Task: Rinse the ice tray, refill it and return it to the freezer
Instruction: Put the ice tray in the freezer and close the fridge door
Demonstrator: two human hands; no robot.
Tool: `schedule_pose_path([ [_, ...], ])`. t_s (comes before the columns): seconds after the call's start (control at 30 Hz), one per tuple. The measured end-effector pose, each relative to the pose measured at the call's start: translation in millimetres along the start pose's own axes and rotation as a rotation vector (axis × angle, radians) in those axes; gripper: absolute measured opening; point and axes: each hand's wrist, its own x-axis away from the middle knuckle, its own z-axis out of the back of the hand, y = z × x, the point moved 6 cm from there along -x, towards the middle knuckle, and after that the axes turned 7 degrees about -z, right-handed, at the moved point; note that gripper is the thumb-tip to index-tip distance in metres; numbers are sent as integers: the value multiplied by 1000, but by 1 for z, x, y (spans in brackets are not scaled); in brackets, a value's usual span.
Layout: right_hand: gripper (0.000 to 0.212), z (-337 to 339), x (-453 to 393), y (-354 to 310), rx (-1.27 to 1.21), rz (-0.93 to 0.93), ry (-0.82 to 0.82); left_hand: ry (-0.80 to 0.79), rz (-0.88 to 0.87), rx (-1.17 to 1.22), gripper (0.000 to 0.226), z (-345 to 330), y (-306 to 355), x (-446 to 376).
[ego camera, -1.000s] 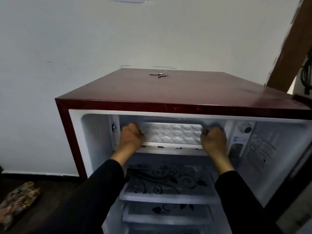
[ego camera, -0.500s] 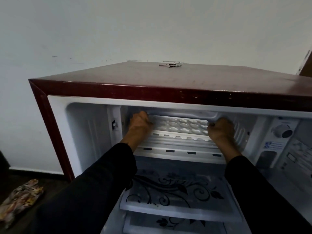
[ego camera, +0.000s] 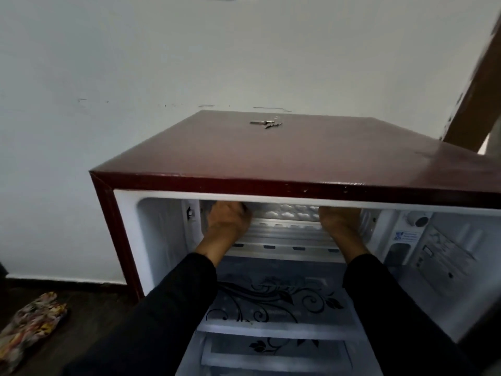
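Observation:
A white ice tray [ego camera: 287, 211] with rounded cells lies inside the freezer compartment [ego camera: 284, 234] at the top of an open maroon fridge [ego camera: 298, 158]. The fridge's upper rim hides most of the tray. My left hand [ego camera: 227, 219] grips the tray's left end and my right hand [ego camera: 340, 219] grips its right end. Both arms, in black sleeves, reach into the compartment. The fingertips are hidden behind the tray and rim.
Keys [ego camera: 265, 122] lie on the fridge top. Below the freezer are glass shelves [ego camera: 271, 302] with a black floral print. A thermostat dial [ego camera: 418, 219] sits on the right inner wall. A patterned cloth [ego camera: 29, 327] lies on the dark floor at left.
Both hands have moved the tray deeper into the freezer compartment. My view has risen, so the fridge rim now covers more of the tray.

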Motion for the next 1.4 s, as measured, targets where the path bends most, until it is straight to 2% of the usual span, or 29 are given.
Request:
schedule_pose_path([
  [0.07,34,11,23,-8,11,58,-62,-45,16,43,25,8,7,20],
  [0.17,30,33,59,-10,17,48,-123,-71,27,143,22,19,13,54],
  [0.23,32,52,86,-6,1,43,-82,-102,23,164,34,26,16,82],
  [0.47,39,135,215,34,-184,95,120,-104,-85,314,43,52,48,195],
  [0.73,46,275,338,136,-197,40,544,-161,-281,526,47,51,136,312],
  [0.8,47,317,365,166,-164,5,687,-182,-342,583,47,46,169,338],
  [0.97,34,428,436,252,-39,-57,1119,-199,-507,694,52,33,260,412],
  [1.1,38,504,475,330,-86,-171,1309,-193,-648,772,54,29,334,483],
  [1.2,46,551,474,384,-319,-303,1256,-218,-712,793,53,19,379,530],
  [1.3,52,577,450,420,-497,-439,1055,-265,-742,766,55,5,412,566],
  [1.4,51,577,421,442,-604,-544,833,-280,-729,730,56,-3,433,591],
])
